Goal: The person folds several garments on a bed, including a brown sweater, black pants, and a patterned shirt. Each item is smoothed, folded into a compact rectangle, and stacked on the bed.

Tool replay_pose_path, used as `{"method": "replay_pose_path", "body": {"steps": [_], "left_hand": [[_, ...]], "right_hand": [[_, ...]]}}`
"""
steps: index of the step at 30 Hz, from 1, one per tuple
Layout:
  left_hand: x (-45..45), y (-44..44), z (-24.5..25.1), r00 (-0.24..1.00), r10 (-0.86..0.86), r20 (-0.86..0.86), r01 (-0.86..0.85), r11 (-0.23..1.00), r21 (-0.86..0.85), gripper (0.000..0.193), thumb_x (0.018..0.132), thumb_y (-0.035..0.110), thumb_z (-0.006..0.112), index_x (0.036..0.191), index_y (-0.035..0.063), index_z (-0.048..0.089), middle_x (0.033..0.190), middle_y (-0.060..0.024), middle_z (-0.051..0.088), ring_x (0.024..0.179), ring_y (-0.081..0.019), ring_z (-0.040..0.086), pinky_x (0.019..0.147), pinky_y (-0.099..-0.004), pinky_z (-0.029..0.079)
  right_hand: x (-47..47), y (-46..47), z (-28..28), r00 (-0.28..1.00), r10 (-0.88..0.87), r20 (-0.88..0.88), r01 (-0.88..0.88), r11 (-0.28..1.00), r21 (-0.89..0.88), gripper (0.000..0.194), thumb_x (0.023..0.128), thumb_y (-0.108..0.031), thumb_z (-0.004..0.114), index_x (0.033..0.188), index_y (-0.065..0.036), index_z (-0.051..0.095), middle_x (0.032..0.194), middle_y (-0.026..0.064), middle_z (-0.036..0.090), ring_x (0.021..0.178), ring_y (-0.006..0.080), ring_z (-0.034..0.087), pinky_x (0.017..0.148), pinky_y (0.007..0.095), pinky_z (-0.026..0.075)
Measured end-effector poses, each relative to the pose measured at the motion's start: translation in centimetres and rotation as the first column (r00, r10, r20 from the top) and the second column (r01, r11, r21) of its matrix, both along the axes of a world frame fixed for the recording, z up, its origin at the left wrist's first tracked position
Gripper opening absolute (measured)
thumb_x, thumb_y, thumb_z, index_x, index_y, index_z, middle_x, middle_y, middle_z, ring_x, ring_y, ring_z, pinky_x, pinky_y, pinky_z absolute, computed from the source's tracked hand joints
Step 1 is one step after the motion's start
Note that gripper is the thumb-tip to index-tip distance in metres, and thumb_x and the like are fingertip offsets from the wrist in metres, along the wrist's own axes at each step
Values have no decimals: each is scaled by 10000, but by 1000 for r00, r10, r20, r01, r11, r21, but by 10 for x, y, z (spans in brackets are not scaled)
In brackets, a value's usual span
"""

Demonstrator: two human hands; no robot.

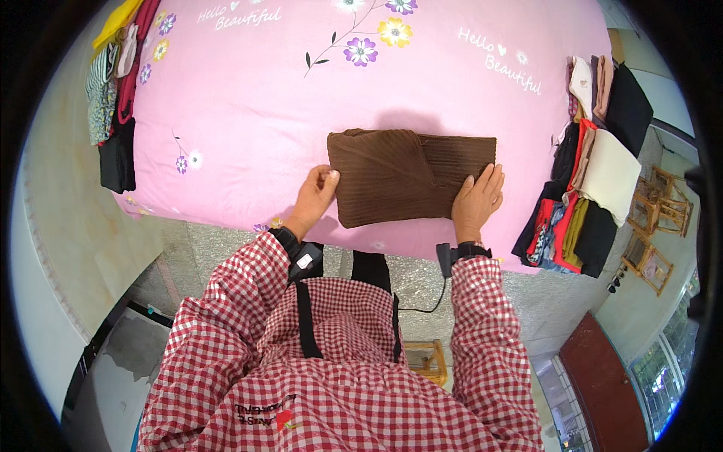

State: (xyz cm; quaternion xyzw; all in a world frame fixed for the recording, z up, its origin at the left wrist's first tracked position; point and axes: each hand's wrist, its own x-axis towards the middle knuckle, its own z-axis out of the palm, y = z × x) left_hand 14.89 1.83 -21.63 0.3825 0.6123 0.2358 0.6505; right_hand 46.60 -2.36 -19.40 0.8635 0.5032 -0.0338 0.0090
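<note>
A folded brown ribbed knit garment (390,175) lies on a pink flowered bedsheet (254,141), near the edge closest to me. My left hand (316,195) is at the garment's left edge, thumb on top and the fingers curled at its side; whether it grips the cloth is not clear. My right hand (479,198) rests with its fingers flat over the lower right corner of the garment. Both wrists wear black bands with small devices, and a cable runs from the right one.
Folded clothes (607,169) stand in stacks along the right edge of the bed. More folded clothes (117,152) line the left edge. Small wooden chairs (658,198) are on the floor at the right, and a wooden stool (432,361) is beside my body.
</note>
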Motion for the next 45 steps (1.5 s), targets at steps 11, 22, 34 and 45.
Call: {"method": "replay_pose_path", "body": {"steps": [11, 22, 34, 45], "left_hand": [[37, 9, 22, 997, 78, -22, -75, 993, 91, 456, 833, 216, 713, 1143, -49, 510, 1043, -140, 631, 949, -193, 591, 838, -310, 478], [20, 19, 96, 983, 46, -176, 2, 965, 263, 491, 854, 165, 672, 1220, -55, 430, 1085, -167, 607, 980, -216, 592, 858, -322, 479], [178, -19, 98, 762, -374, -528, 601, 712, 362, 631, 808, 140, 663, 1368, 37, 391, 1214, -185, 425, 1044, -335, 456, 908, -398, 398], [144, -15, 69, 722, -217, -657, 627, 608, 487, 583, 851, 183, 602, 1390, 70, 411, 1437, -168, 342, 1306, -375, 321, 1073, -465, 278]], "right_hand": [[-157, 25, -24, 837, 136, -530, -45, 983, 180, 588, 962, -244, 381, 1454, 28, 211, 1532, 217, 158, 1411, 386, 144, 1123, 496, 135], [-182, 48, -18, 441, 191, -877, 40, 972, 232, 513, 993, -215, 321, 1446, 17, 257, 1525, 173, 210, 1410, 293, 193, 1137, 389, 152], [23, 30, 20, -512, -272, -815, 289, 838, -462, 496, 999, -427, 390, 1274, -33, 512, 1177, 95, 584, 1054, 198, 566, 927, 325, 452], [-31, 12, -9, 707, -68, -704, 211, 970, 119, 676, 903, -364, 565, 1359, 58, 301, 1333, 262, 394, 1228, 426, 351, 1042, 513, 275]]}}
